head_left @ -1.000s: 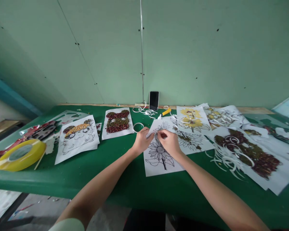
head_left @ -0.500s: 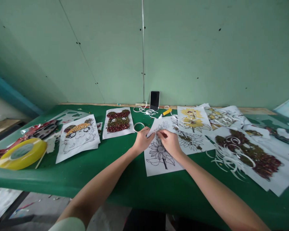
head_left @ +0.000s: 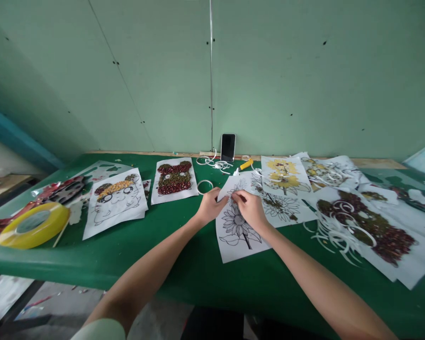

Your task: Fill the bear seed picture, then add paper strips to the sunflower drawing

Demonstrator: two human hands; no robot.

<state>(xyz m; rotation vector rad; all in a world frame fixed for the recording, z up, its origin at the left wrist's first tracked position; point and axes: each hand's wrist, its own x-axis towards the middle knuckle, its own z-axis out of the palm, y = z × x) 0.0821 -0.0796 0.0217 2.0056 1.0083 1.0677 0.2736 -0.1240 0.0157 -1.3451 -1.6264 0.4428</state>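
Observation:
A white sheet with a black-line sunflower drawing lies at a slant on the green table in front of me. My left hand pinches its left edge between thumb and fingers. Over the upper part of the drawing, my right hand has its fingertips pressed together; whatever they hold is hidden or too small to name. Partly under this sheet is another flower drawing with dark bits stuck on it. Just beyond my left hand lies a white ring.
To the left are a yellow tape roll, a hamster picture and a bean-covered bear picture. A phone leans on the wall near a yellow-capped glue bottle. Rightward lie yellow flower pictures and white strips.
The lower part of the sunflower sheet has swung slightly right and toward me. Both hands stay almost in place, fingers still closed.

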